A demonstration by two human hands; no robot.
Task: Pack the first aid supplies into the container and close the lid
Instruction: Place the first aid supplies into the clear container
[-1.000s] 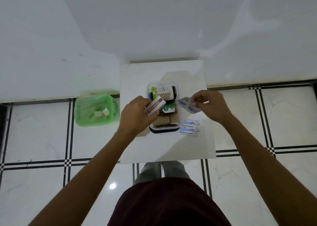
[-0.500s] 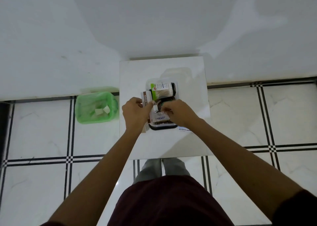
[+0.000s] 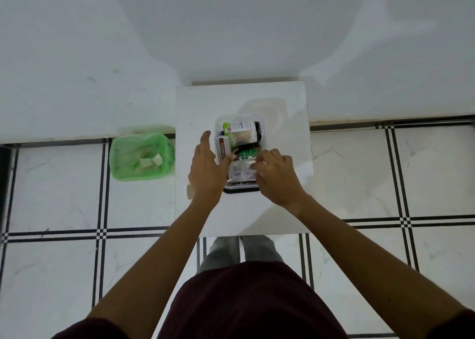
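Note:
A clear container [image 3: 218, 125] with a black base stands in the middle of the small white table [image 3: 282, 205]. It holds a cotton-bud pack [image 3: 243, 136], an item with a round green label [image 3: 246, 155] and a white-and-brown box [image 3: 222, 149] upright along its left wall. My left hand [image 3: 205, 170] is at the container's left side, fingers spread, thumb against that box. My right hand [image 3: 276, 178] reaches in from the right, its fingertips gripping a silvery blister pack [image 3: 238, 171] that lies on top of the contents. The clear lid [image 3: 273, 108] lies behind the container.
A green-lined bin [image 3: 141, 156] with scraps in it stands on the tiled floor left of the table. A small beige piece [image 3: 189, 193] lies on the table by my left wrist. A white wall rises behind the table.
My right hand brought the blister pack from the right into the container. My left hand stood the white-and-brown box against the left wall and spread its fingers.

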